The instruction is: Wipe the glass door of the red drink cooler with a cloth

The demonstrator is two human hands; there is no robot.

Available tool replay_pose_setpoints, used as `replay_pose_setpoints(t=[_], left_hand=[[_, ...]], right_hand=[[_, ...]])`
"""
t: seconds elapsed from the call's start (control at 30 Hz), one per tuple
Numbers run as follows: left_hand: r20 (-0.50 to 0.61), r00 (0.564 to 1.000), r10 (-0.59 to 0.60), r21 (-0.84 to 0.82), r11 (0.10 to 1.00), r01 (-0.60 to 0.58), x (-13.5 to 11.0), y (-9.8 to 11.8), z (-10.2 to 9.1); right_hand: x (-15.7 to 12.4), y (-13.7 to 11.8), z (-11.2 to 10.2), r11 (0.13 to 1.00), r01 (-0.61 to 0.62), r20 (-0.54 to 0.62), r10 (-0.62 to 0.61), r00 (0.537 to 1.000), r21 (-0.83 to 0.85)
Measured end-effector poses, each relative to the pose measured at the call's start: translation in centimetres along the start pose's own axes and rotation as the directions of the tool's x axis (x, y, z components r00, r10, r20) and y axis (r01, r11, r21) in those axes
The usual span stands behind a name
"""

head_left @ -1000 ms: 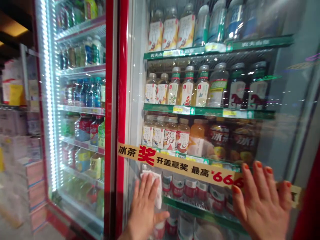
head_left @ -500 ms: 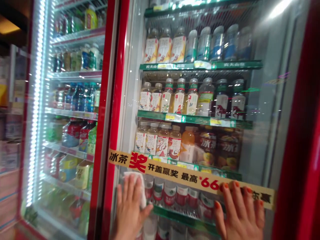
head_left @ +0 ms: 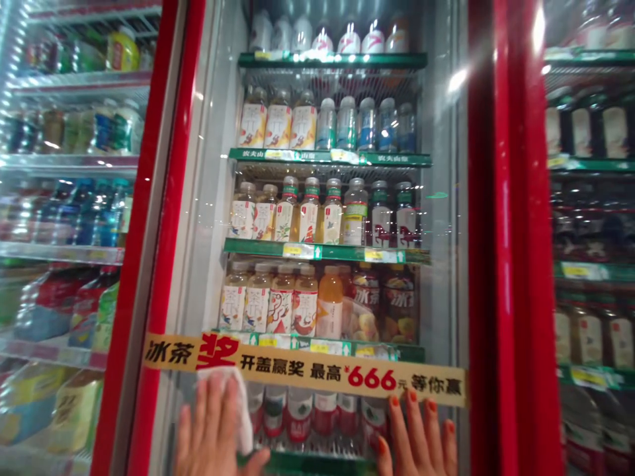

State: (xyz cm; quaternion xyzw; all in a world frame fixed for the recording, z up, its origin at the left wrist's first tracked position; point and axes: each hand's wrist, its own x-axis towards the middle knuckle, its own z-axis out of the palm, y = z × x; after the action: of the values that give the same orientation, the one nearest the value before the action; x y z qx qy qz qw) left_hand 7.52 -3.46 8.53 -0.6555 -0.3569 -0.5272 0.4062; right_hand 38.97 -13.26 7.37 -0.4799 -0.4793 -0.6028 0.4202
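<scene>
A white cloth point(head_left: 242, 413) lies under my left hand point(head_left: 211, 430), which presses it flat against the glass door of a drinks fridge with the fingers stretched out. The cloth's upper edge reaches the bottom of the large red character on a tan printed strip point(head_left: 307, 371) across the door. My right hand point(head_left: 419, 439), with orange nails, is spread at the glass farther right. Its fingertips are at the strip's lower edge, and nothing is in it. Both wrists fall outside the view.
Behind the glass, green-edged shelves point(head_left: 347, 251) carry rows of bottled drinks point(head_left: 311, 211). A red frame point(head_left: 163, 231) stands on the left, beside another lit fridge with bottles. To the right are a second red frame point(head_left: 526, 264) and more stocked shelves.
The view has swung to the right and up. My right hand has slid down off the strip, uncovering its lettering. My left hand stays on the cloth, now touching the red character's lower edge.
</scene>
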Motion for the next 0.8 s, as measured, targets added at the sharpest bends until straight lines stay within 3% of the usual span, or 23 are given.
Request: replay_pose_setpoints(t=[0.07,0.13,0.17,0.23,0.3,0.37,0.4,0.47,0.53,0.6,0.63,0.7,0.8], left_hand=[[0.014,0.976,-0.216,-0.020,0.976,0.216,2.4,-1.3,0.1],[0.037,0.951,-0.307,-0.050,0.950,0.309,5.0,-0.4,0.0],[0.048,0.954,-0.295,-0.064,0.952,0.298,5.7,0.7,0.0],[0.063,0.985,-0.160,-0.083,0.983,0.165,5.3,3.2,0.0],[0.045,0.999,0.029,-0.069,0.997,-0.025,2.8,4.7,0.2],[0.026,0.993,0.115,-0.017,0.993,-0.115,-0.1,4.1,0.7],[0.031,0.996,0.083,0.012,0.996,-0.083,-1.1,3.1,1.0],[0.047,0.994,-0.102,0.055,0.994,0.099,-1.2,0.5,1.3],[0.035,0.949,-0.315,0.071,0.947,0.312,1.2,-1.1,1.0],[0.009,0.920,-0.393,0.058,0.918,0.391,4.1,-0.4,0.4],[0.013,0.929,-0.369,0.046,0.928,0.369,5.1,0.7,0.2],[0.055,0.977,-0.207,0.017,0.978,0.207,5.5,3.3,-0.1],[0.083,0.988,0.131,-0.003,0.991,-0.132,2.5,5.3,-0.3]], right_hand=[[-0.3,-0.1,0.0,1.000,-0.001,0.003,0.001,1.000,-0.001],[-0.2,-0.2,-0.2,1.000,-0.018,0.011,0.018,1.000,0.007],[-0.2,-0.2,-0.3,1.000,-0.020,0.012,0.020,1.000,0.003],[-0.5,0.0,-0.2,1.000,-0.005,0.016,0.005,1.000,-0.023],[-1.2,0.4,0.2,0.998,0.028,0.020,-0.027,0.999,-0.049],[-2.0,1.0,0.7,0.997,0.043,0.025,-0.042,0.999,-0.063],[-2.3,1.2,0.8,0.997,0.043,0.025,-0.041,0.999,-0.064],[-2.5,1.1,0.9,0.999,0.024,0.034,-0.022,0.999,-0.048],[-2.2,0.5,0.7,1.000,-0.013,0.052,0.013,0.999,0.004],[-1.5,-0.3,0.1,0.993,-0.087,0.059,0.082,0.995,0.082],[-1.1,-0.7,-0.1,0.984,-0.128,0.059,0.122,0.991,0.120],[-0.6,-1.3,-0.5,0.966,-0.192,0.055,0.185,0.981,0.173],[-0.5,-1.7,-0.6,0.958,-0.215,0.062,0.207,0.976,0.188]])
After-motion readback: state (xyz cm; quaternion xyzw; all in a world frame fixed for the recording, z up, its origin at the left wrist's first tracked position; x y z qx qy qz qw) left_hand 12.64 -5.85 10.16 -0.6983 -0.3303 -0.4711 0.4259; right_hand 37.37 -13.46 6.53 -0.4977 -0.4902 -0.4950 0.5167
